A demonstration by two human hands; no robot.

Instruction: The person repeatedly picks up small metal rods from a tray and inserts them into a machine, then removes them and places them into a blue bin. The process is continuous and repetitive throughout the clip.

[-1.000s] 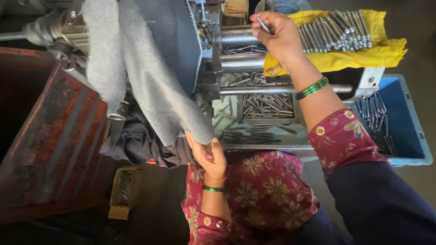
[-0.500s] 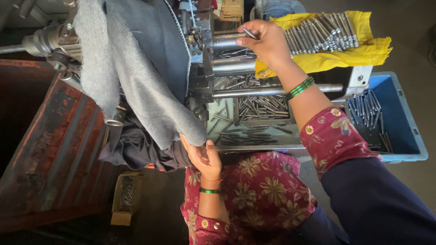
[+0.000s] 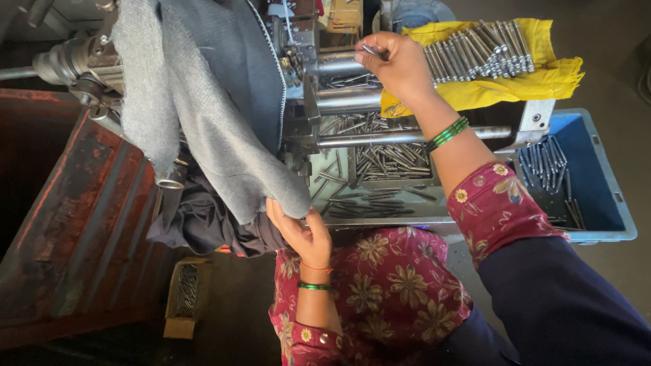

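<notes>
A grey cloth (image 3: 203, 102) hangs over the left part of a metal machine (image 3: 319, 81) and hides most of it; only a shaft end sticks out at far left, and the machine's top is cut off by the upper edge of the view. Under the cloth a dark garment (image 3: 196, 220) is bunched up, its shape hard to make out. The person's own patterned red clothing (image 3: 386, 291) and dark sleeve (image 3: 563, 305) fill the bottom of the view and cover whatever lies below. At left stands a rusty red metal bin (image 3: 74, 217), and on the floor beside it a small cardboard box (image 3: 184, 295) with contents too dim to tell. Loose metal pins (image 3: 380, 159) lie scattered in a tray beneath the machine's horizontal bars. More pins are lined up on a yellow cloth (image 3: 542, 81) at upper right, and others lie in a blue plastic crate (image 3: 597, 190) at right. The right hand (image 3: 400, 68) reaches up to the machine, fingers pinched closed on a thin metal pin (image 3: 370, 49) held at the machine's cylinder, just beside the yellow cloth. The left hand (image 3: 302, 234), low in the middle, curls partly closed against the lower edge of the grey cloth; whether it actually grips the fabric cannot be told.
</notes>
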